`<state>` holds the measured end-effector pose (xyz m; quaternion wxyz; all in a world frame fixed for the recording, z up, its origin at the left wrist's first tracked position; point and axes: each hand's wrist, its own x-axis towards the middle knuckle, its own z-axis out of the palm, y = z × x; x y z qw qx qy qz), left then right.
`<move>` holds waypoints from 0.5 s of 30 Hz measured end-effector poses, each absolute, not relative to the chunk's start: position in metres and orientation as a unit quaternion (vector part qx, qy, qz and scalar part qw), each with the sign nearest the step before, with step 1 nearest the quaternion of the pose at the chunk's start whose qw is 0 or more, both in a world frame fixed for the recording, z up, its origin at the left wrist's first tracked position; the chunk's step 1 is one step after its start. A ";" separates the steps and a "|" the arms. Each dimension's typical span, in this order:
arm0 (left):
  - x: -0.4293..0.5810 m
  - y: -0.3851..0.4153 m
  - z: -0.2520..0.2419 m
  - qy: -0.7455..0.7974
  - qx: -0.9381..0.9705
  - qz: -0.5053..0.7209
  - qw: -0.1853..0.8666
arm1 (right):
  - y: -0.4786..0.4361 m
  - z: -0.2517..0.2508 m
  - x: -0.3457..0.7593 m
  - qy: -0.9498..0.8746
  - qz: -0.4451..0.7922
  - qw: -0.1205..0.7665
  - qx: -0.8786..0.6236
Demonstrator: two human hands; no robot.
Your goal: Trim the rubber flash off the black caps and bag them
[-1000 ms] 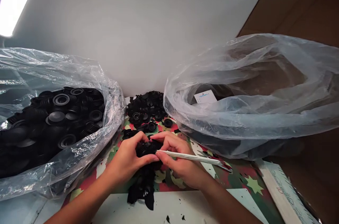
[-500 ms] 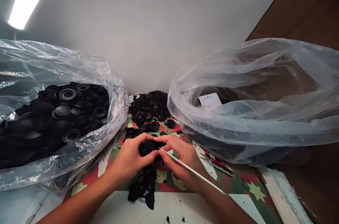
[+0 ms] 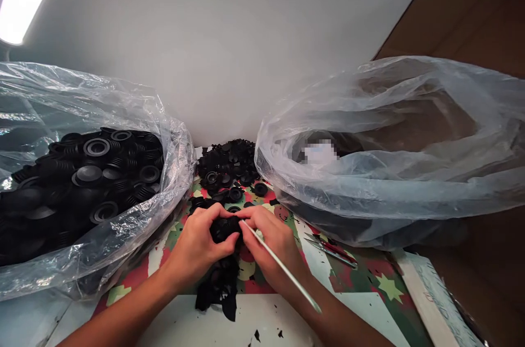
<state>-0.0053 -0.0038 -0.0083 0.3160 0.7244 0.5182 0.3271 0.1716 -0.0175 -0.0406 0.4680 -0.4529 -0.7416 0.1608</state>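
A black ribbed rubber part (image 3: 223, 228) is gripped between the thumb and fingers of my left hand (image 3: 200, 242). My right hand (image 3: 273, 237) holds a thin, pale stick-like tool (image 3: 283, 266) like a pen, its upper end at the right side of the rubber part. The exact contact at that end is hidden by my fingers. Below my hands lie black rubber scraps (image 3: 219, 289). Beyond them, more round black parts (image 3: 235, 194) rest on the patterned table cover (image 3: 342, 278).
On the left, a clear plastic bag (image 3: 180, 172) holds many black ribbed parts (image 3: 88, 175). An open plastic bag (image 3: 394, 194) stands on the right, near a cardboard wall (image 3: 459, 13). Red-handled pointed tools (image 3: 334, 251) lie right of my hand. A heap of scraps (image 3: 229, 156) sits at the back.
The pale tool has swung to a steeper angle, and my right hand has come slightly closer to my left. The whole view has shifted a little. The rubber part stays in my left hand.
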 end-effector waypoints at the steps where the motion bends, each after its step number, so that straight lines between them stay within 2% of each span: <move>1: -0.006 -0.004 -0.007 0.514 0.720 0.336 0.322 | -0.013 -0.044 0.175 -0.724 0.175 0.451 -0.492; 4: -0.009 -0.004 -0.003 0.477 0.700 0.341 0.409 | 0.001 -0.053 0.191 -0.683 0.210 0.384 -0.585; 9: -0.013 0.003 -0.001 0.416 0.605 0.361 0.575 | 0.008 -0.051 0.207 -0.674 0.237 0.372 -0.593; 11: -0.013 0.004 -0.002 0.413 0.577 0.374 0.597 | 0.004 -0.043 0.204 -0.656 0.273 0.401 -0.578; 15: -0.012 0.005 -0.004 0.433 0.566 0.382 0.588 | -0.007 -0.029 0.196 -0.588 0.423 0.494 -0.482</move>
